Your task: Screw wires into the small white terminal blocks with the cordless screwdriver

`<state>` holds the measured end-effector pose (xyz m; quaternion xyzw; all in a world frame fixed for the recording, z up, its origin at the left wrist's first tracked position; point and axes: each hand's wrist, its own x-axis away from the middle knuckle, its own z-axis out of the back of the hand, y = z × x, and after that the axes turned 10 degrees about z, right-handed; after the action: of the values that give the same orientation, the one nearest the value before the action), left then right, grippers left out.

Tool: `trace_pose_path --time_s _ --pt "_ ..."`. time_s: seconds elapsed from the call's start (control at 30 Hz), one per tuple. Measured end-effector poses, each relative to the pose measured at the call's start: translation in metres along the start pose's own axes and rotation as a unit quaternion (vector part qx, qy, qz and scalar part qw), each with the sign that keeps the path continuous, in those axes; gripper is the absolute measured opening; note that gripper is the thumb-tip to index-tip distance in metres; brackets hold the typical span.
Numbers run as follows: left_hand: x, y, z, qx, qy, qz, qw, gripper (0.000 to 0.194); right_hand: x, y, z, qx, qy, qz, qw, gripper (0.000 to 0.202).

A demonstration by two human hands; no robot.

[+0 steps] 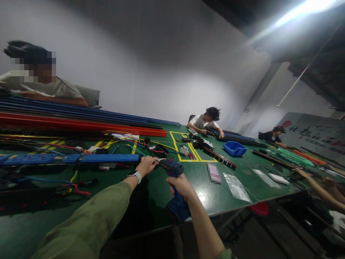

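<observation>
My right hand (182, 185) is wrapped round the grip of a blue cordless drill (172, 167), whose nose points left. My left hand (147, 165), with a watch on the wrist, is closed at the right end of a long blue socket strip (107, 157). Its fingertips meet close to the drill's tip; whatever they pinch is too small to make out. The strip lies lengthwise across the table, and loose coloured wires (78, 187) spread in front of and behind it.
Red channels (81, 124) and blue rails (81, 110) lie along the back left of the green table (194, 201). A blue bin (234, 148), a plastic bag (237, 187) and a dark strip (221, 158) lie to the right. Several other people work around the table.
</observation>
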<state>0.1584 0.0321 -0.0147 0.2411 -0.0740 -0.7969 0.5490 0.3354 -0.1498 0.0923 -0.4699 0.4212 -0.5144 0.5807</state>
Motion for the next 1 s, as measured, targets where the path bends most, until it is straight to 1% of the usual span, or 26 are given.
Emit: trace_pose_path --time_s 0.23,0.4,0.53,0.67,0.8,1.0 --pt "0.0002 -0.0003 0.0005 -0.005 0.018 -0.011 1.0 0.03 0.001 -0.0003 -0.0008 -0.003 0.018 0.012 1.0 0.014" --pt "0.0003 -0.0009 0.0 -0.001 0.012 -0.009 1.0 0.029 -0.0009 0.0006 0.0004 0.004 -0.002 -0.003 1.0 0.018" --pt "0.0016 0.0003 0.0021 0.004 0.019 -0.009 1.0 0.029 -0.0016 0.0038 0.0006 -0.004 0.011 0.009 1.0 0.014" --pt "0.0014 -0.0002 0.0016 0.005 0.016 -0.007 1.0 0.03 -0.0025 0.007 0.0001 -0.008 0.006 0.023 1.0 0.011" --pt "-0.0003 -0.0023 -0.001 0.004 0.02 -0.01 1.0 0.029 -0.0036 0.0079 0.0004 -0.005 0.004 0.016 1.0 0.011" --pt "0.0002 -0.0014 -0.0005 0.0 0.023 -0.004 1.0 0.031 -0.0023 0.0056 -0.0004 -0.002 0.015 0.014 1.0 0.012"
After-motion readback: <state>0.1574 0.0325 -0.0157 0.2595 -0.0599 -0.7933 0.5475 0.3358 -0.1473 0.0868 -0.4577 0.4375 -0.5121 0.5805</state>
